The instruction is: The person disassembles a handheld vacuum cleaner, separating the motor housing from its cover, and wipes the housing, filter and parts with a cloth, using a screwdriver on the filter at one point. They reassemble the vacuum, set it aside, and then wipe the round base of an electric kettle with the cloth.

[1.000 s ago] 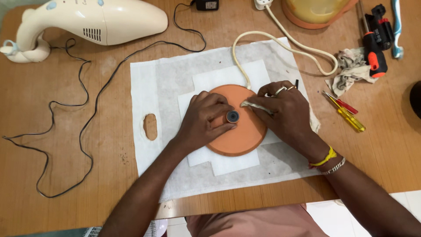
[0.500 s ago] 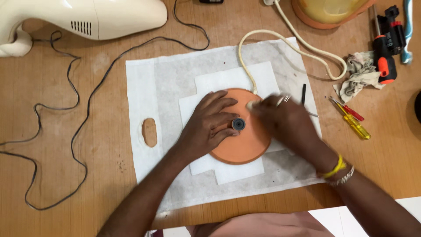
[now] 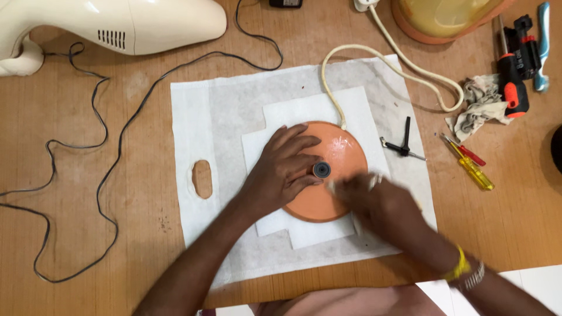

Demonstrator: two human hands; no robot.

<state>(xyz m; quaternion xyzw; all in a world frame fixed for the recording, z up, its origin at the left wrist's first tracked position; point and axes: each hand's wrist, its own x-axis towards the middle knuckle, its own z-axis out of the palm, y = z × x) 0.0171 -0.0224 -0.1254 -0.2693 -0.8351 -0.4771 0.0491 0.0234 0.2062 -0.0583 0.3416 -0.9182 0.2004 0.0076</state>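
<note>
A round orange disc [image 3: 342, 149] with a small dark knob [image 3: 321, 169] at its centre lies on a white sheet [image 3: 293, 114] over a larger white cloth [image 3: 234, 117]. A cream cord [image 3: 374, 58] runs from the disc's top edge. My left hand [image 3: 281, 172] lies spread on the disc's left half, fingers beside the knob, holding it down. My right hand [image 3: 380, 205], blurred by motion, is at the disc's lower right edge with a small white wipe pinched in its fingers.
A black T-shaped tool [image 3: 404, 143] lies right of the disc. Further right are a red screwdriver [image 3: 468, 153], a yellow screwdriver [image 3: 474, 169], a rag [image 3: 480, 102] and an orange-handled driver [image 3: 512, 82]. A cream hand vacuum [image 3: 117, 23] and its black cable [image 3: 105, 175] occupy the left.
My right hand has slid from the disc's upper right down to its lower right edge, uncovering the black T-shaped tool. My left hand has stayed on the disc.
</note>
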